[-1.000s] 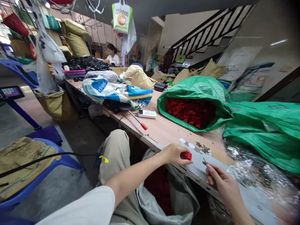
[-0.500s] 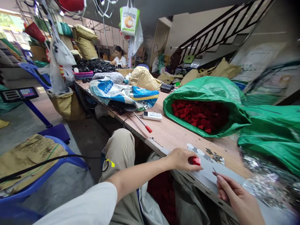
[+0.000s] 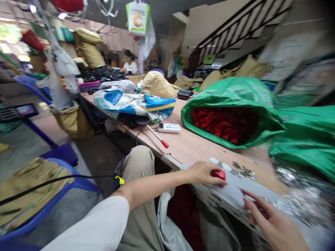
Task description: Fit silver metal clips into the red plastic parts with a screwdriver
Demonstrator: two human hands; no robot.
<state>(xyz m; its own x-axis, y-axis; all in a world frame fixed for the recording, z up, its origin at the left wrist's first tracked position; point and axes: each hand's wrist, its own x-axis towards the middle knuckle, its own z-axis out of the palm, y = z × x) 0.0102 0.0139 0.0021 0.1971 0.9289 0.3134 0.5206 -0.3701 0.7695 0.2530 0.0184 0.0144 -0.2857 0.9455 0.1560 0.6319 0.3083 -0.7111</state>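
My left hand (image 3: 203, 173) rests on the near edge of the wooden table (image 3: 191, 144), its fingers closed around a small red plastic part (image 3: 220, 174). My right hand (image 3: 261, 212) is lower right, fingers pinched on a thin small metal piece whose tip shows at its fingertips. Small silver metal bits (image 3: 244, 170) and two white discs (image 3: 220, 163) lie on the grey sheet between the hands. Behind them an open green bag (image 3: 235, 94) holds several red parts (image 3: 222, 125).
A red-tipped tool (image 3: 158, 137) and a white remote (image 3: 169, 127) lie left of the green bag. A blue-white sack (image 3: 133, 104) and tan bags sit further along. A bag with red parts (image 3: 183, 209) hangs below the table edge. Another person (image 3: 128, 62) sits far back.
The view has shifted and blurred a little. My right hand has slid slightly to the right and lower along the table edge; my left hand keeps hold of the red part.
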